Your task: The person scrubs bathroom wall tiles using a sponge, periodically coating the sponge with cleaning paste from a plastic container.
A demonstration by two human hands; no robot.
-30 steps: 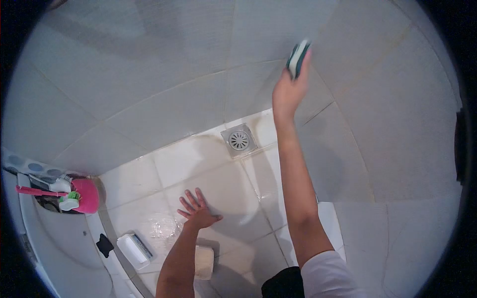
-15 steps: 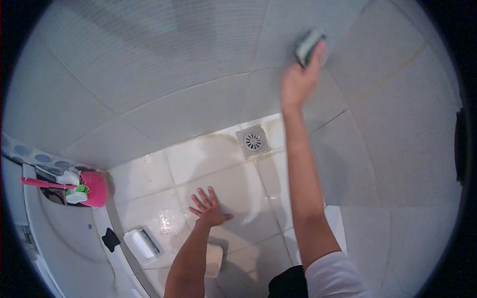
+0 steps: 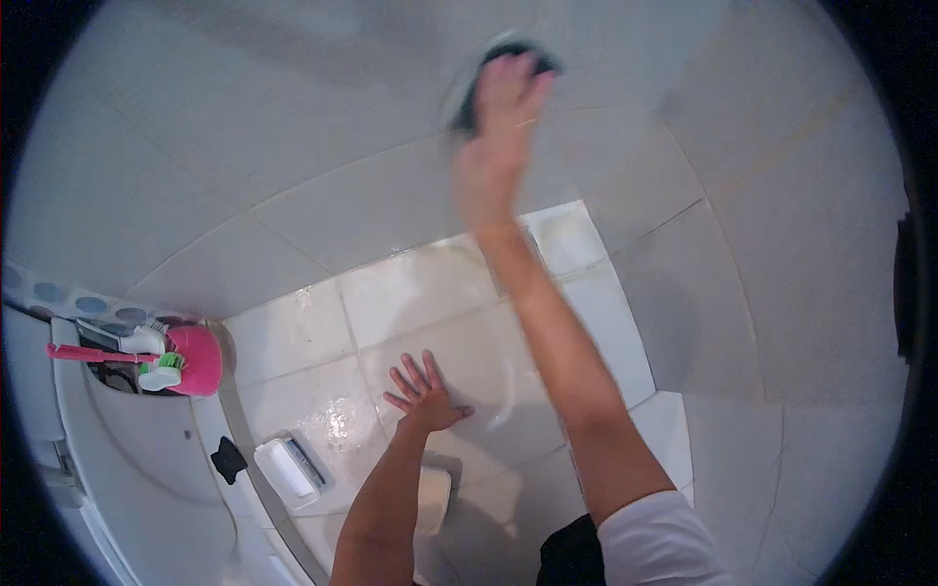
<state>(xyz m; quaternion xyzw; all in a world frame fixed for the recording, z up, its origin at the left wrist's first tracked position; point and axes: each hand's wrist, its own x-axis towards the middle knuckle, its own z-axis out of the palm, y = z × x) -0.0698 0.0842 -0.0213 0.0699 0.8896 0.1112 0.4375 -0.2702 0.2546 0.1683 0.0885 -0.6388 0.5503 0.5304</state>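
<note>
Above the floor, my right hand [image 3: 496, 146] presses a blurred scrub brush [image 3: 467, 107], dark with a pale edge, against the grey tiled wall [image 3: 362, 107]. Its fingers close over the brush's dark top, and motion smears the details. My left hand [image 3: 427, 404] lies on the wet white floor tiles [image 3: 508, 361] with fingers spread, holding nothing. Close to my left forearm sits a pale rectangular container [image 3: 433, 500], partly covered by that arm. My right forearm hides the floor drain.
A white brush-like object [image 3: 289, 471] rests on the floor at left. Beside it lies a black star-shaped piece [image 3: 229, 460] on the ledge. A pink container [image 3: 200, 359] stands farther left with a pink-handled brush [image 3: 103, 355] and other brushes. A second wall [image 3: 743, 273] rises at right.
My right hand has swept the brush leftward along the wall, and my forearm now covers the drain. My left hand stays spread on the floor. The view has shifted slightly.
</note>
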